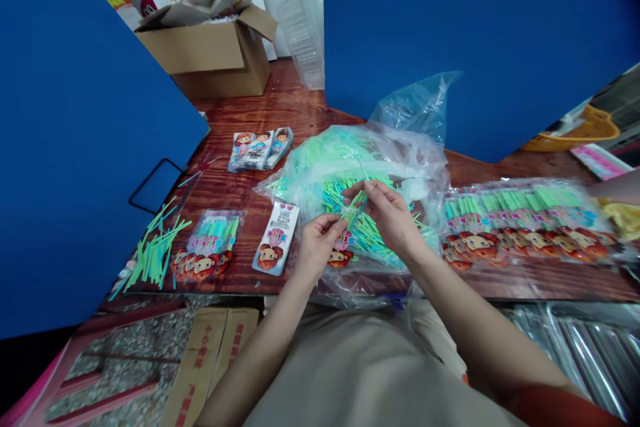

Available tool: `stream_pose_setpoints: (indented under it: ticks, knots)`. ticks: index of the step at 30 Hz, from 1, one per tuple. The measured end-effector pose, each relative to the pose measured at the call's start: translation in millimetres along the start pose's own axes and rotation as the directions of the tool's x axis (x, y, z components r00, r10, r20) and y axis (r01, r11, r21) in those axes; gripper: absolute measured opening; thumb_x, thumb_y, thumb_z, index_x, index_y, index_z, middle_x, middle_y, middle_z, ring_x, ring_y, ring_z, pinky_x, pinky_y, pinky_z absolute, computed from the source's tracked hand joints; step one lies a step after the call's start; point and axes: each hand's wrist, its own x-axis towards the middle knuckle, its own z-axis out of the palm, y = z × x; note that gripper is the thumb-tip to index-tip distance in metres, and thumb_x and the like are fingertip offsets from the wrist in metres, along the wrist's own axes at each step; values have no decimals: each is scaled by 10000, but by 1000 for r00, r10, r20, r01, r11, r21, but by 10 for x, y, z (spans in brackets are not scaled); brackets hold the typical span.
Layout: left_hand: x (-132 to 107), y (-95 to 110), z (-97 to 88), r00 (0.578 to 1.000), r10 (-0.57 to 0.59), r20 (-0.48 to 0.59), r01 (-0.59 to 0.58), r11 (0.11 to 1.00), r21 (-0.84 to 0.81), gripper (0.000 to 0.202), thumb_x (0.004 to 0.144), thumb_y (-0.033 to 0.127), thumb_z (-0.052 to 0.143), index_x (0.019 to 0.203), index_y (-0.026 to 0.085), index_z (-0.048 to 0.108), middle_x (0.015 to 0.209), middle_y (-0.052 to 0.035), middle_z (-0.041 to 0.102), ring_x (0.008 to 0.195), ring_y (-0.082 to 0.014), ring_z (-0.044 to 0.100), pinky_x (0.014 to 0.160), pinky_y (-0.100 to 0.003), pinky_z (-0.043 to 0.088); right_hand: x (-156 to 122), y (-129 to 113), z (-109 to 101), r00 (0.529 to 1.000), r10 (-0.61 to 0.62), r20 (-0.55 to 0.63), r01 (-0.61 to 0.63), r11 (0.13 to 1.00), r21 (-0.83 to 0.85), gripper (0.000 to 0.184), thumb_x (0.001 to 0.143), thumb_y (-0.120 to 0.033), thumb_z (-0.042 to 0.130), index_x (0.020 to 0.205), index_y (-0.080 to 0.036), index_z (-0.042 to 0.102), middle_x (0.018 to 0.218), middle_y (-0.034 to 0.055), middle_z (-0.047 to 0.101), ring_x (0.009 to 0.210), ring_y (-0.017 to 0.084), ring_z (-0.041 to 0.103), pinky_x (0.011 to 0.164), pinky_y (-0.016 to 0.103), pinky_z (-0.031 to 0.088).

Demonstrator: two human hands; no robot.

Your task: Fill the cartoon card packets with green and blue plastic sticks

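My left hand (315,245) pinches a small printed packet (341,257) with a cartoon figure on its lower part. Green sticks (355,207) show at the packet's mouth, and the fingers of my right hand (393,215) close around their upper ends. Under both hands lies a large clear plastic bag (425,170), opened out and full of loose green and blue sticks (373,237). Left of it is a flat printed packet (276,238). Farther left, several stick-filled packets (207,240) are stacked next to a loose pile of sticks (157,250).
A long overlapping row of filled packets (525,223) covers the right side of the wooden table (295,100). Small bundles of printed packets (260,149) lie farther back. Blue panels (450,33) border the table, and a cardboard box (210,57) stands at the back left.
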Motion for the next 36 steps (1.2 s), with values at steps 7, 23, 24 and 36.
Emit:
stream_pose_setpoints:
  ticks: [7, 23, 24, 36]
  knots:
    - [-47, 45, -81, 998, -21, -59, 19, 999, -34, 294, 586, 348, 850, 766, 152, 725, 668, 26, 645, 613, -83, 522, 606, -206, 418, 37, -6, -293, 990, -50, -131, 46, 998, -33, 321, 923, -522, 542, 984, -240, 683, 955, 48, 735, 879, 187, 681, 826, 340, 533]
    - [-51, 116, -238, 991, -5, -132, -5, 997, -77, 322, 544, 352, 882, 748, 156, 729, 657, 27, 649, 589, -80, 529, 598, -208, 417, 15, 446, -152, 969, 230, 93, 90, 23, -996, 259, 926, -248, 544, 944, -104, 758, 1054, 208, 688, 966, 312, 642, 805, 370, 464]
    - [-58, 121, -237, 991, -8, -134, -2, 997, -77, 320, 543, 351, 881, 745, 156, 728, 661, 24, 654, 587, -80, 530, 592, -208, 418, 33, 453, -166, 969, 231, 91, 84, 40, -996, 251, 923, -232, 543, 923, -106, 760, 1020, 199, 706, 917, 295, 659, 773, 355, 466]
    - [-85, 100, -175, 997, -21, -74, 21, 1000, -2, 295, 596, 370, 845, 749, 150, 722, 647, 25, 629, 564, -81, 507, 517, -190, 408, 28, 54, -521, 964, -170, -206, 92, 935, -342, 297, 752, -468, 762, 719, -198, 644, 666, 6, 682, 584, 153, 637, 568, 277, 509]
